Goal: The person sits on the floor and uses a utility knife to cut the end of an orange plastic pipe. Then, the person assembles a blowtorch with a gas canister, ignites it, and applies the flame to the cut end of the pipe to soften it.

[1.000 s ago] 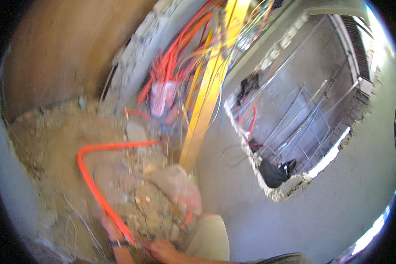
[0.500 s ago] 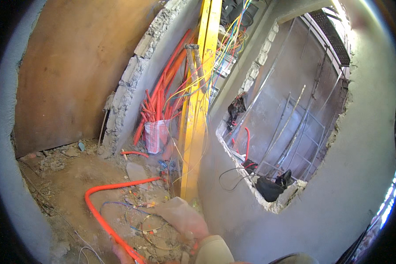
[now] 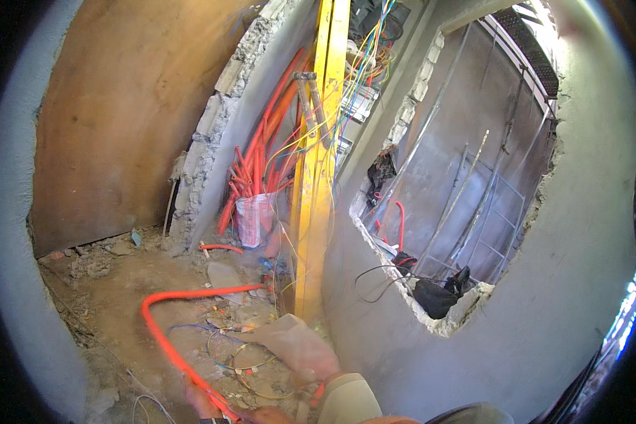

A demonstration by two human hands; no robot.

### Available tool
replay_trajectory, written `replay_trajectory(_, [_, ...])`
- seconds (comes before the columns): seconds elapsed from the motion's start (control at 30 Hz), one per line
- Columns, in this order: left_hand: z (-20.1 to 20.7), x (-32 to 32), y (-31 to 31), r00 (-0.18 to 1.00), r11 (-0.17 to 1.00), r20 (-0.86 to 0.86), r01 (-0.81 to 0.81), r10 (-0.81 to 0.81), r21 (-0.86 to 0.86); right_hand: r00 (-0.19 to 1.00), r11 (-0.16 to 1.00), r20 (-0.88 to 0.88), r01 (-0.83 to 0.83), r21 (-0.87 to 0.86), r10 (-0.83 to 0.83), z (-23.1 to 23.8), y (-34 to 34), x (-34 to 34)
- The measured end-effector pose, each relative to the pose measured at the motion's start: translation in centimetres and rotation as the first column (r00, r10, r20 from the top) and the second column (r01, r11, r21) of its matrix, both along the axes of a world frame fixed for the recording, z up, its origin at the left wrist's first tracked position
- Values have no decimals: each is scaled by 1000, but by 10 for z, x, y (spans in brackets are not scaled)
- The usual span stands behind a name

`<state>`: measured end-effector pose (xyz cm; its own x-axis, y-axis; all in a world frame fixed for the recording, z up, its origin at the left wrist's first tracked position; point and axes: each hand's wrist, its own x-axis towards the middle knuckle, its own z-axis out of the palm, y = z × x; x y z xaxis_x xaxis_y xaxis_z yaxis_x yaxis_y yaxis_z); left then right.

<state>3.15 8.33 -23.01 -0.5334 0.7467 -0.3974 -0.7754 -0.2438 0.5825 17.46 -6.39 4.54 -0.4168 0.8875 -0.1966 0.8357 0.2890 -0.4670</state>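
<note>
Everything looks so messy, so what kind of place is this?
Probably a building site: there's a grey wall with ragged, broken edges, rubble on the floor, and a bundle of orange tubes.

Brown board (image 3: 131, 127) stood at back L, w/ a broken wall edge (image 3: 215, 116) just R of it. Bunch of red pipes (image 3: 254, 169) leaned in the corner, lower ends by a white sack (image 3: 254, 215); yellow posts (image 3: 309, 261) rose just R of those, w/ multicol. wires (image 3: 374, 63) up top. Short red offcut (image 3: 222, 247) lay on the dirt floor (image 3: 120, 311), rubble (image 3: 92, 261) nr the board, thin wires (image 3: 247, 369) looped lower down. Grey wall (image 3: 551, 304) on R had a rough-edged hole (image 3: 418, 88), w/ metal poles (image 3: 454, 201) visible thru it & a black bag (image 3: 434, 298) on its lower edge.
</note>
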Motion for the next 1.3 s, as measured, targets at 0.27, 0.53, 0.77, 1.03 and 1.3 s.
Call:
replay_trajectory(0.27, [56, 7, -25, 983, 997, 164, 82, -82, 2, 1000, 1000, 18, 3, 3, -3, 5, 0, 0])
replay_trajectory(0.53, [71, 3, -35, 956, 980, 233, 193, -175, -53, 1000, 1000, 22, 2, -6, -2, 10, -10, 7])
replay_trajectory(0.77, [104, 0, -35, 978, 974, 108, 191, -178, -120, 1000, 1000, 4, -15, 7, 15, 9, -21, 19])
replay_trajectory(1.03, [118, 1, -44, 979, 973, 105, 186, -173, -134, 991, 1000, 129, -25, 4, 24, 16, -29, 9])
replay_trajectory(1.3, [115, 0, -46, 988, 985, -37, 147, -151, -94, 925, 964, 294, -262, 36, 240, -1, -6, 19])
